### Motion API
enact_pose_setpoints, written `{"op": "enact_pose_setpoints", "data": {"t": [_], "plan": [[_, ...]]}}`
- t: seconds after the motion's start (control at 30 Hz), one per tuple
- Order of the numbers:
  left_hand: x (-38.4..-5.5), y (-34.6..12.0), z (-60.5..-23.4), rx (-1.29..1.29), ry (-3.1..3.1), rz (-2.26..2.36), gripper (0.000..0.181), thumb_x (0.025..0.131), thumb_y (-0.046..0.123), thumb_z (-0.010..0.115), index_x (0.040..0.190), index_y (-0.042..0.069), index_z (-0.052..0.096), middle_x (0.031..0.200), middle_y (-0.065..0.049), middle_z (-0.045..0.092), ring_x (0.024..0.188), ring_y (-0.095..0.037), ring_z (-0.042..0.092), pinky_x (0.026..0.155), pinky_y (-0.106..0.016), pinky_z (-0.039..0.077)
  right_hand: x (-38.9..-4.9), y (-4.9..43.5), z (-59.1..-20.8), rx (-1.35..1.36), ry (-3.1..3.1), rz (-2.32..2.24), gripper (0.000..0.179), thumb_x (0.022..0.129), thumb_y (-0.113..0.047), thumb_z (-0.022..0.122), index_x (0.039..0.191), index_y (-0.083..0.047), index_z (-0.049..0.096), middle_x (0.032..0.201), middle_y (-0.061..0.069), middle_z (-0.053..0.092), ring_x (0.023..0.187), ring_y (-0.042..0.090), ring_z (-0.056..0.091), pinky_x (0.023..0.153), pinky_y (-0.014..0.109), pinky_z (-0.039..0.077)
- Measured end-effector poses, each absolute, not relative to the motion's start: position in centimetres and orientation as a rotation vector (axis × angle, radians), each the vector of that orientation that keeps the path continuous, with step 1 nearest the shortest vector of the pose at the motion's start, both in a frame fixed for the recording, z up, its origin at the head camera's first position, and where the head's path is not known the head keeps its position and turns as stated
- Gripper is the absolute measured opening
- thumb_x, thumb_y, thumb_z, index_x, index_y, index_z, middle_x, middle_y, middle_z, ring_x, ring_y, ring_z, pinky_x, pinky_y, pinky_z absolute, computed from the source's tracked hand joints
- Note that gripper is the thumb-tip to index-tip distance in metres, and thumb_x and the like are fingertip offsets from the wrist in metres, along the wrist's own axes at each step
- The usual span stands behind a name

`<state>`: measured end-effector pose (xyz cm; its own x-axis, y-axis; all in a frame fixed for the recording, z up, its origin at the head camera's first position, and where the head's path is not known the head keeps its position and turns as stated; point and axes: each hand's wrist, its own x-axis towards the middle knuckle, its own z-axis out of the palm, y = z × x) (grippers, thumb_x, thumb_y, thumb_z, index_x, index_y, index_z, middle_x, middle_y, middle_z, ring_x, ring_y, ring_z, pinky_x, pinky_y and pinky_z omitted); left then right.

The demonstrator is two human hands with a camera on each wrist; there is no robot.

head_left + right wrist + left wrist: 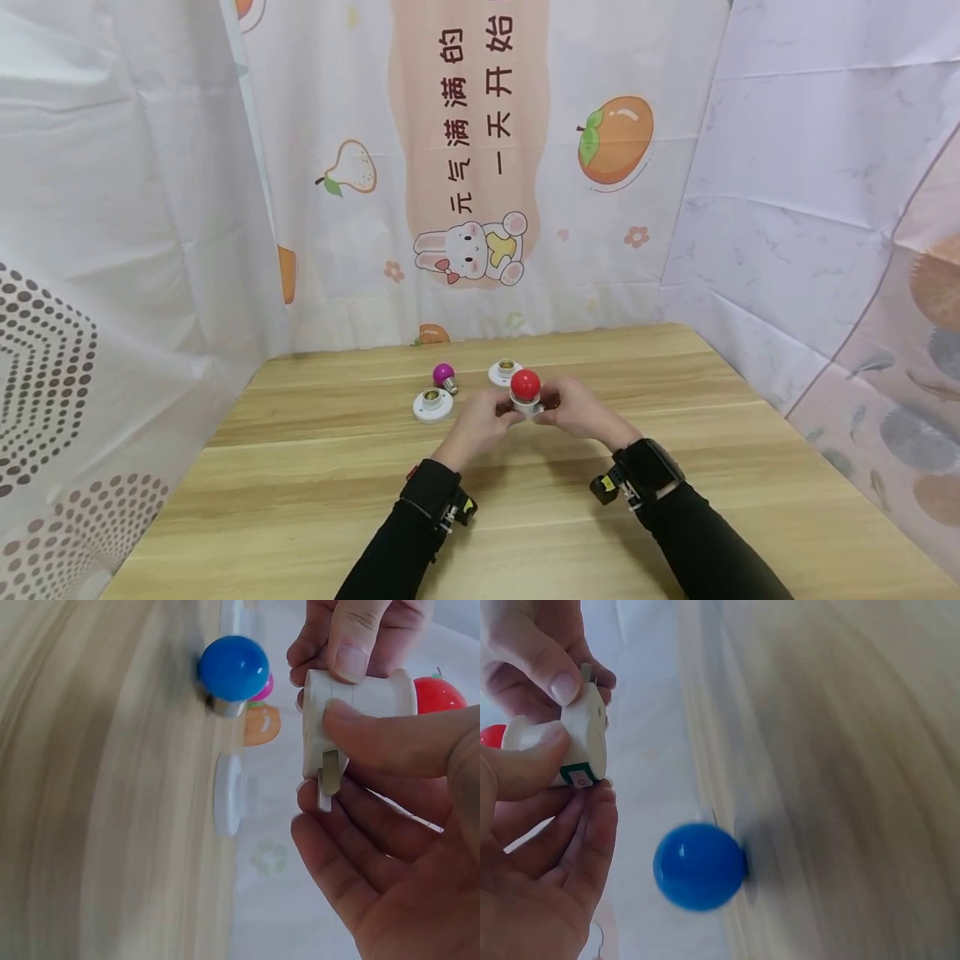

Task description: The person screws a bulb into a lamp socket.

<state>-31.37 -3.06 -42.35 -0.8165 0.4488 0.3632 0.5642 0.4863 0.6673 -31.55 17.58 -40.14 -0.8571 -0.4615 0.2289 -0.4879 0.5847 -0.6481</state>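
Note:
Between both hands is a white plug-in lamp socket (pixel 527 408) carrying a red bulb (pixel 525 384). My left hand (pixel 482 423) grips it from the left, thumb pressed on the white body (pixel 585 739). My right hand (pixel 581 408) pinches the other side, its thumb close to the flat metal prongs (pixel 330 772). In the wrist views the socket is held above the table, tipped so the prong side shows. A blue bulb (pixel 234 667) lies on the table near the hands; the head view does not show it.
On the wooden table (pixel 345 500), a round white lamp base (pixel 432 411) stands left of the hands, with a purple bulb (pixel 443 374) just behind it. Another white lamp base (pixel 501 379) sits behind the hands. Printed curtains (pixel 337 250) enclose the back and sides.

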Motion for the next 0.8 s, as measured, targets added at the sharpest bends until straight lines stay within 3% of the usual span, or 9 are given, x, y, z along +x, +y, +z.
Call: {"op": "enact_pose_setpoints", "data": {"t": [0.63, 0.8], "plan": [[-32.6, 1.0, -43.8, -0.803, -2.766, -1.124, 0.007, 0.092, 0.006, 0.074, 0.098, 0.006, 0.077, 0.083, -0.001, 0.071, 0.070, -0.009, 0.053, 0.068, -0.024, 0.046, -32.4, 20.4, -42.5, 0.616, -2.867, 1.140, 0.018, 0.077, 0.000, 0.081, 0.092, 0.002, 0.072, 0.085, 0.006, 0.071, 0.080, 0.018, 0.066, 0.079, 0.041, 0.056], [-32.8, 1.5, -43.9, -0.746, -2.824, -1.078, 0.005, 0.091, 0.007, 0.075, 0.094, 0.008, 0.078, 0.084, 0.002, 0.071, 0.071, -0.008, 0.053, 0.068, -0.024, 0.046, -32.8, 20.7, -42.9, 0.602, -2.897, 1.114, 0.019, 0.075, 0.002, 0.082, 0.091, 0.002, 0.072, 0.082, 0.005, 0.070, 0.077, 0.018, 0.064, 0.075, 0.039, 0.055]]}}
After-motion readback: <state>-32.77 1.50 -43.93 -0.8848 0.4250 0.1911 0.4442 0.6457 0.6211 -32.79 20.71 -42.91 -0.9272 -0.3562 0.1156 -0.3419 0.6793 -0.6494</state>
